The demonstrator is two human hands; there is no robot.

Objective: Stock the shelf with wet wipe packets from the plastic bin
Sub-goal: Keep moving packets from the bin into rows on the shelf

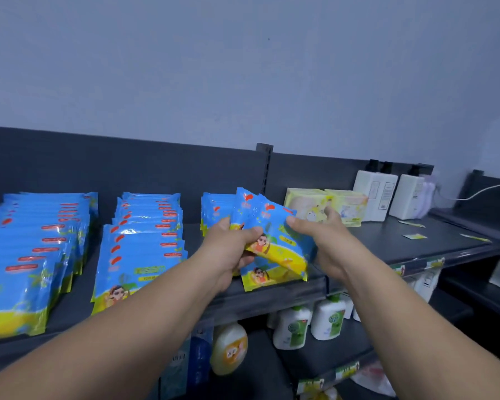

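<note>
Both hands hold a small fanned bundle of wet wipe packets [274,249] just above the near part of the shelf [387,243], in the gap to the right of two full rows. The left hand [231,249] takes the bundle's left edge. Its grip is curled round the packets, thumb on top and fingers underneath, which I judge keeps the slippery sleeves from sliding apart. The right hand [321,241] closes its grip on the right edge, thumb over the top packet and fingers behind. The two hands thus squeeze the bundle from both sides and can square it up before it goes down.

The bundle tilts with its printed faces toward the person, much as the stocked packets lie. The left row [32,255] and the middle row [145,241] are shingled, each packet leaning on the one behind, faces up and forward, probably so that shoppers can read them. A third row [214,209] has only a few packets at the far end, against the back panel [156,168]. The held bundle hovers on its near side, and I judge it is meant to extend that row toward the front edge.

Further right sit yellow-green packs [324,206] and white bottles [378,194], different products, so the new row should stay left of them. The plastic bin is out of view.
</note>
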